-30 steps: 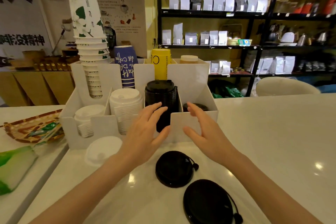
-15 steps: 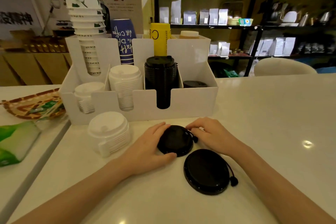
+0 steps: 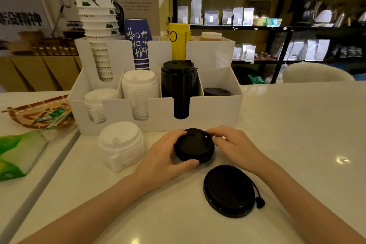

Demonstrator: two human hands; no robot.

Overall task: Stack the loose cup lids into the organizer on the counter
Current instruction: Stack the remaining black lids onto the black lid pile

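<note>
Left hand (image 3: pixel 164 156): cupped around the left edge of the held black lid (image 3: pixel 194 145), thumb under its near rim, fingers curled over the far side.
Right hand (image 3: pixel 233 144): fingertips pinching the same lid's right edge, by its small plug tab.
Held black lid: just in front of the white organizer (image 3: pixel 215 109), on or barely above the counter (image 3: pixel 287 125); cannot tell which.
Second black lid (image 3: pixel 229 191): flat on the counter, nearer than the held lid, further from the organizer.
White lid stack (image 3: pixel 121 144): loose, by the organizer's front left.
Black lid stack (image 3: pixel 179 85): upright inside the organizer's third front slot.
</note>
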